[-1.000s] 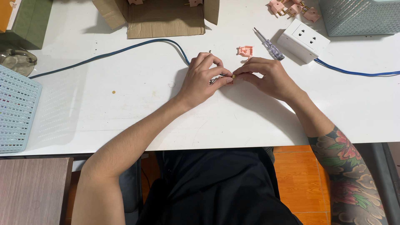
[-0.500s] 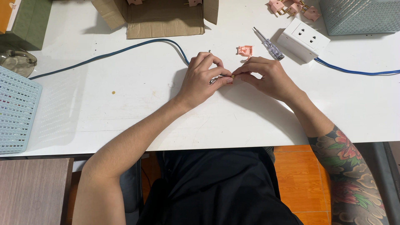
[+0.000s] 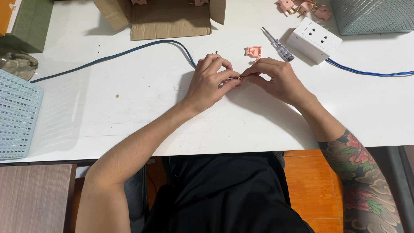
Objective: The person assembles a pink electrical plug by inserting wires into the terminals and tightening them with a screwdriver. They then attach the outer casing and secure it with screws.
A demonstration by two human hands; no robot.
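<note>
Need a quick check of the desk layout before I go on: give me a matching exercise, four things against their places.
1 cardboard box
2 white socket block
3 pink plug half
4 blue mesh basket

A far left edge
B top centre
C just above the hands
D right of the screwdriver

Pairs: 1-B, 2-D, 3-C, 4-A

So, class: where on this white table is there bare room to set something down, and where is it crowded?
Bare: the table between the blue cable, the perforated basket and the left hand; also below the right hand. Crowded: the far edge, with cardboard box, socket block, screwdriver and pink plugs.
</note>
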